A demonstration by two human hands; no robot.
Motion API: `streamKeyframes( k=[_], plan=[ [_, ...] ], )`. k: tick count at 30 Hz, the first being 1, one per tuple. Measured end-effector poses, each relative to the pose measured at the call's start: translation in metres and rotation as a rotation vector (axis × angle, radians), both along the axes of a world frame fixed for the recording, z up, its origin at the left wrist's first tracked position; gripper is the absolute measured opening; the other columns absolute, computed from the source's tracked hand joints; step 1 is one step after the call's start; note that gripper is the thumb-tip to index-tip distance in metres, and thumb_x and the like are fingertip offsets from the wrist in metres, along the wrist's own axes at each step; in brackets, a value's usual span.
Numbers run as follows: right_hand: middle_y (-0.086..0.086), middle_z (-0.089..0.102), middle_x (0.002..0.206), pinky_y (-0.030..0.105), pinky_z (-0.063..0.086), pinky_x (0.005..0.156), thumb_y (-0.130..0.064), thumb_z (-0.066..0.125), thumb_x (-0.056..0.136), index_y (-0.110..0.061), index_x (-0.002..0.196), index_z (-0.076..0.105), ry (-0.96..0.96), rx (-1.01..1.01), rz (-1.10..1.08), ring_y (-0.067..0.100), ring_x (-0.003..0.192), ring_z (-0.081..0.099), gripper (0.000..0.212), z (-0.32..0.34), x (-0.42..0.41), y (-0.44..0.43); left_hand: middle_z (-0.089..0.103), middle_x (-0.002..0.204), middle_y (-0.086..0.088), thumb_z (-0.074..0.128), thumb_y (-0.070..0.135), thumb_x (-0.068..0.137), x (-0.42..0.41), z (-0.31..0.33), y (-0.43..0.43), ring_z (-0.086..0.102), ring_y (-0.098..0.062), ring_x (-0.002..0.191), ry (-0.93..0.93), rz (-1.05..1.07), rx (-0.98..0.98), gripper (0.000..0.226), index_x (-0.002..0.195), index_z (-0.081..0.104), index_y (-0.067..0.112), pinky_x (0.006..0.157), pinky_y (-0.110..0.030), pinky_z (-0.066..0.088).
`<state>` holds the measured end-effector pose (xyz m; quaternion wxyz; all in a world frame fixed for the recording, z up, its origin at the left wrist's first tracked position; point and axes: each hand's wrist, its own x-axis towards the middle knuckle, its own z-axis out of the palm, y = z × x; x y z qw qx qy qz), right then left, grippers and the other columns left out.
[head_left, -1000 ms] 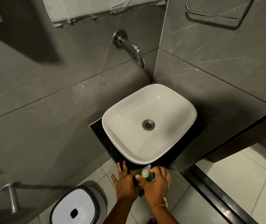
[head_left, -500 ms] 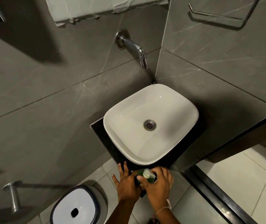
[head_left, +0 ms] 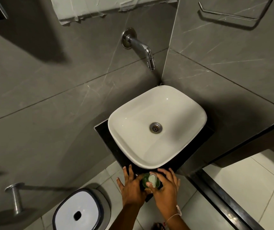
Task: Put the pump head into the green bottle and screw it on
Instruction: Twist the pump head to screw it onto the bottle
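The green bottle (head_left: 144,179) stands on the front corner of the black counter (head_left: 103,131), just below the sink. A white pump head (head_left: 152,179) sits on top of the bottle, its spout pointing toward me. My left hand (head_left: 131,188) wraps the bottle's left side and holds it. My right hand (head_left: 165,188) is on the right, with thumb and fingers pinching the pump head. Most of the bottle's body is hidden by both hands.
A white square sink (head_left: 157,127) fills the counter, with a chrome tap (head_left: 141,47) on the grey wall above. A white-lidded bin (head_left: 78,211) stands on the floor at lower left. A dark step edge (head_left: 224,196) runs at the right.
The pump head's spout has turned from pointing up-right to pointing toward me, under my right fingers. The left hand has stayed on the bottle.
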<state>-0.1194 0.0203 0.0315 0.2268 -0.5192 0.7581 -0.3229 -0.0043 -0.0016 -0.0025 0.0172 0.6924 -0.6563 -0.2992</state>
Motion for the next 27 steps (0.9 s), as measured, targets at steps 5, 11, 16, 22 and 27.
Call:
streamKeyframes(
  k=[5, 11, 16, 22, 27],
  plan=[
    [-0.001, 0.067, 0.102, 0.049, 0.040, 0.101, -0.020, 0.092, 0.051, -0.022, 0.078, 0.076, 0.060, 0.002, -0.040, 0.030, 0.116, 0.048, 0.031, -0.001, 0.000, -0.004, -0.003, 0.163, -0.004, 0.070, 0.048, 0.076, -0.001, -0.006, 0.000, -0.021, -0.027, 0.147, -0.017, 0.016, -0.010, 0.058, 0.130, 0.046, 0.044, 0.116, -0.063, -0.007],
    [0.003, 0.064, 0.105, 0.044, 0.033, 0.100, -0.042, 0.091, 0.047, -0.022, 0.072, 0.067, 0.044, 0.054, -0.158, 0.031, 0.112, 0.049, 0.039, -0.006, 0.011, 0.003, -0.002, 0.163, -0.004, 0.063, 0.038, 0.077, -0.003, -0.008, 0.003, -0.019, -0.027, 0.147, -0.035, 0.022, -0.060, 0.059, 0.132, 0.044, 0.042, 0.116, -0.062, -0.009],
    [0.004, 0.063, 0.099, 0.051, 0.036, 0.097, -0.046, 0.089, 0.047, -0.021, 0.072, 0.062, 0.042, 0.155, -0.163, 0.032, 0.111, 0.050, 0.045, 0.009, 0.015, -0.001, -0.004, 0.163, -0.004, 0.063, 0.036, 0.079, -0.002, -0.009, 0.002, -0.020, -0.027, 0.147, -0.047, 0.010, -0.050, 0.062, 0.136, 0.040, 0.042, 0.115, -0.062, -0.009],
    [-0.008, 0.061, 0.102, 0.050, 0.040, 0.101, -0.012, 0.078, 0.067, -0.045, 0.088, 0.063, -0.129, 0.114, -0.045, 0.024, 0.111, 0.051, 0.041, 0.033, -0.014, 0.011, -0.004, 0.163, -0.003, 0.069, 0.060, 0.071, 0.000, -0.008, 0.001, -0.020, -0.026, 0.147, -0.018, 0.019, -0.040, 0.067, 0.131, 0.045, 0.044, 0.114, -0.061, -0.011],
    [-0.001, 0.071, 0.096, 0.048, 0.053, 0.088, -0.032, 0.073, 0.080, -0.025, 0.091, 0.076, -0.328, 0.046, -0.127, 0.023, 0.098, 0.063, 0.014, 0.045, -0.009, 0.008, -0.002, 0.163, -0.004, 0.070, 0.059, 0.072, 0.001, -0.009, 0.003, -0.021, -0.025, 0.147, 0.008, 0.018, -0.048, 0.070, 0.134, 0.042, 0.045, 0.114, -0.061, -0.011]
  ],
)
